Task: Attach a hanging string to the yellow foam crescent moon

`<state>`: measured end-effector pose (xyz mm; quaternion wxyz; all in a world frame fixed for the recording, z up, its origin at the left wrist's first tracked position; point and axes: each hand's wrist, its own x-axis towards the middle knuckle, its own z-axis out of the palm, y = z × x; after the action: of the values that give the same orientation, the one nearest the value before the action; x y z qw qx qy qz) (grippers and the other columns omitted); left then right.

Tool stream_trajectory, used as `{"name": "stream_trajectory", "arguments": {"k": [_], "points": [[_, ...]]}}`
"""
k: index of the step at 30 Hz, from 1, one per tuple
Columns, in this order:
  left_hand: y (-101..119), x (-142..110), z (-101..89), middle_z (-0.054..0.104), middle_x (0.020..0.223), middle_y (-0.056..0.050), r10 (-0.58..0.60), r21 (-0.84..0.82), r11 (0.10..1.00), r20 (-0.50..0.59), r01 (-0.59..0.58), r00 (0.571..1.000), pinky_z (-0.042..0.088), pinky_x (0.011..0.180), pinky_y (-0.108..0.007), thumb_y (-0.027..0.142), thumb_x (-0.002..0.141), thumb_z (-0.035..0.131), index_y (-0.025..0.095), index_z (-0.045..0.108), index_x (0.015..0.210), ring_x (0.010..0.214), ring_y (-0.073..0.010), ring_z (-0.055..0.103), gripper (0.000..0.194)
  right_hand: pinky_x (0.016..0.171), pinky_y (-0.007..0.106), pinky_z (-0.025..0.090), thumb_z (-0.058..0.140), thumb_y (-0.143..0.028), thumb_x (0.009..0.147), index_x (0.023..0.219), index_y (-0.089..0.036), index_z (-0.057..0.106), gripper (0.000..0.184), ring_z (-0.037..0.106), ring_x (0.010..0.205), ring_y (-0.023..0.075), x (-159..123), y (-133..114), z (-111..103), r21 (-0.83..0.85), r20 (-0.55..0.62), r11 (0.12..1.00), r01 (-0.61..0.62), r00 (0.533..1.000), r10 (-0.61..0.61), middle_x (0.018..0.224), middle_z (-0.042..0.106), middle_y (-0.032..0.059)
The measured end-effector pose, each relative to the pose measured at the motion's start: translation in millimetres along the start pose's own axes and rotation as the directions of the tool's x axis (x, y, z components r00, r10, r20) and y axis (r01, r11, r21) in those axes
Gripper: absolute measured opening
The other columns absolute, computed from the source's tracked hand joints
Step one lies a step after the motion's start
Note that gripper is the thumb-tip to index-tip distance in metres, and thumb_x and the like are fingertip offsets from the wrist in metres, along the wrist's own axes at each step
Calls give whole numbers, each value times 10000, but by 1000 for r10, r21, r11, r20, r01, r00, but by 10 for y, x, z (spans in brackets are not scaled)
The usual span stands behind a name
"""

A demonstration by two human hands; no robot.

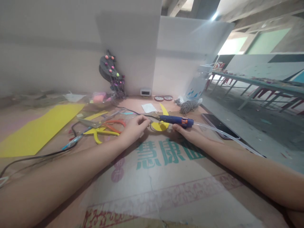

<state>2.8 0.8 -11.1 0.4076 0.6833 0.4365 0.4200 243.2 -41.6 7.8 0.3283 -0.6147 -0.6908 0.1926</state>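
Note:
A blue hot glue gun [174, 120] points left above a yellow crescent-shaped cutout [163, 126]. From its rear end a long translucent glue stick [220, 129] trails to the right. My right hand [186, 132] is closed on the glue gun, thumb on the near side, the other fingers mostly hidden. My left hand [139, 125] has thumb and forefinger pinched together by the crescent's left edge and a thin black cord; what lies between the fingertips is too small to make out. Orange-handled scissors [114, 123] and yellow-handled pliers [98, 134] lie left of my left hand.
Yellow sheet [47, 129] lies left. At the back stand a dark crescent ornament [109, 69] with coloured balls, a small digital display [145, 92], ribbon rolls [163, 98] and grey yarn [189, 107]. A phone [218, 125] is at the right edge. Printed cardboard [154, 186] covers the front.

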Motion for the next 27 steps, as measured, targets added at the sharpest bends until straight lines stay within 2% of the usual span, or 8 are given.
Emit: {"name": "stream_trajectory", "arguments": {"k": [3,7,10,13,17,21,23,27], "points": [[5,-5,-1,510,637,50,-13,-3,1000,1,13,1000,340,462,-212,398,827,552,190,554,761,463,-82,423,218,672,324,538,485,-532,878,735,-235,675,380,666,721,223,15,-33,-56,6,-11,1000,26,1000,-25,746,697,29],[29,-13,-2,523,649,40,-16,20,1000,16,16,1000,344,471,-211,395,827,543,188,555,758,490,-93,441,219,640,287,508,450,-464,916,730,-213,660,377,640,692,193,86,-68,-117,70,-114,994,89,990,-81,709,671,33],[54,-24,0,544,676,24,-2,30,1000,25,2,1000,367,498,-210,383,821,546,184,560,741,560,-112,487,215,716,290,522,465,-506,921,783,-198,662,391,653,762,189,175,0,-119,221,-136,968,115,987,-86,824,705,49],[80,-37,6,561,696,12,20,36,999,64,-22,998,390,521,-212,384,817,548,181,562,727,615,-130,515,222,767,305,534,512,-560,897,837,-201,675,399,674,825,200,248,111,-110,314,-132,946,84,990,-44,896,725,56],[84,-44,17,578,685,11,9,34,999,109,-12,994,398,526,-216,372,815,546,179,578,732,613,-135,527,212,732,305,538,584,-569,855,946,-198,704,401,693,886,223,295,161,-139,260,-130,966,-19,990,55,967,741,74],[56,-31,22,589,672,17,-4,7,1000,116,3,993,401,544,-219,383,813,552,178,585,735,609,-134,529,221,604,287,524,678,-541,789,971,-167,723,418,688,749,209,364,17,-193,185,-117,977,-104,985,127,907,752,89],[48,-25,19,593,673,14,2,6,1000,115,-2,993,407,550,-221,383,814,551,178,582,731,611,-135,534,224,593,270,521,683,-501,797,970,-160,725,384,685,746,197,450,-95,-215,189,-107,979,-74,990,96,909,753,94],[50,-22,10,589,684,7,4,40,999,118,-9,993,407,539,-221,387,820,544,180,574,729,620,-139,540,228,676,246,516,655,-434,834,963,-173,727,299,684,885,191,798,-218,-231,110,-42,994,27,999,-22,992,748,87]]}}
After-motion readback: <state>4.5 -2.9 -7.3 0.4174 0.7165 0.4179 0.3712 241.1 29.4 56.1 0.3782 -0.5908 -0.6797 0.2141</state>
